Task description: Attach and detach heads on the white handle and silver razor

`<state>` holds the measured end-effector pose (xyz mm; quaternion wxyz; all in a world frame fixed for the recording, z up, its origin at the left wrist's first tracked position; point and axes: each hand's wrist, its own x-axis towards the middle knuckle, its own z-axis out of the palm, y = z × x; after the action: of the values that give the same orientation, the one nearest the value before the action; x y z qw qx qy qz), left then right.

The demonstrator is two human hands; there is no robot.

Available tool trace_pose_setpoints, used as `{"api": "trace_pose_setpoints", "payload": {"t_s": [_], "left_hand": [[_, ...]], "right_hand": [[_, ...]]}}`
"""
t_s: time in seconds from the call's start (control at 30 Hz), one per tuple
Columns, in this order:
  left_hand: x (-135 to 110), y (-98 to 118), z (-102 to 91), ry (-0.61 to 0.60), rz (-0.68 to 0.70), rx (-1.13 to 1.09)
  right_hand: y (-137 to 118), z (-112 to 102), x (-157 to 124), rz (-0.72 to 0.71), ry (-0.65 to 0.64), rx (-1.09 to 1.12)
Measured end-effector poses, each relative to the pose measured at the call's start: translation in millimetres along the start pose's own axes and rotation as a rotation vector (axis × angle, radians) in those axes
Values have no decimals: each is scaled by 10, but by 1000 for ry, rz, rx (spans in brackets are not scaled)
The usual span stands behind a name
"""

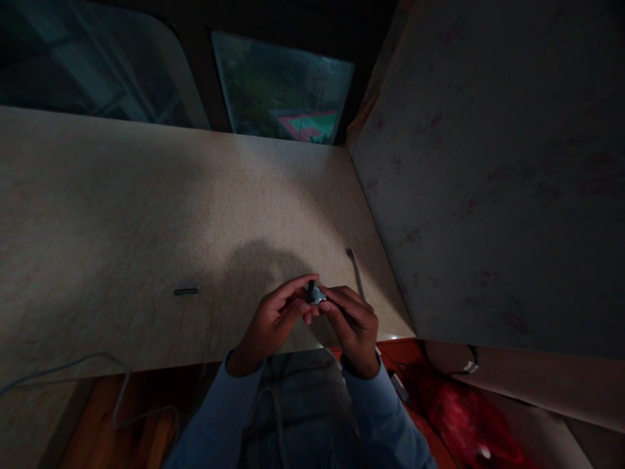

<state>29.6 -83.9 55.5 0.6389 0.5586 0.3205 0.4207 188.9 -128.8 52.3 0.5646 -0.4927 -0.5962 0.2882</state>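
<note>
Both my hands meet over the near edge of the stone ledge, pinching a small black and silver object (318, 296) between them. My left hand (273, 316) is closed on its dark upright part, with thumb and forefinger against it. The fingers of my right hand (355, 322) are closed at the shiny silver part on the other side. The object is too small and dim for me to tell its kind. Just beyond my right hand lies a grey cable (357, 270) with a dark end. A thin dark bar-shaped piece (186, 292) lies flat to the left of my hands.
The pale stone ledge (161, 195) runs back to a dark-framed window (283, 85). A flower-patterned wall (478, 163) bounds the right side. Another thin cable (120, 384) hangs over the front edge at left. A red plastic bag (463, 417) sits at lower right.
</note>
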Motion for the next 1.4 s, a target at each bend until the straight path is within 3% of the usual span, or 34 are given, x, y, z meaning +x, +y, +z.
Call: {"api": "trace_pose_setpoints", "payload": {"t_s": [0.3, 1.07, 1.4], "left_hand": [[-37, 7, -9, 17, 26, 183], [-26, 3, 54, 22, 52, 179], [-14, -64, 65, 24, 144, 259]], "right_hand": [[-18, -42, -25, -3, 26, -42], [2, -36, -17, -25, 19, -28], [-1, -43, -15, -37, 18, -41]]}}
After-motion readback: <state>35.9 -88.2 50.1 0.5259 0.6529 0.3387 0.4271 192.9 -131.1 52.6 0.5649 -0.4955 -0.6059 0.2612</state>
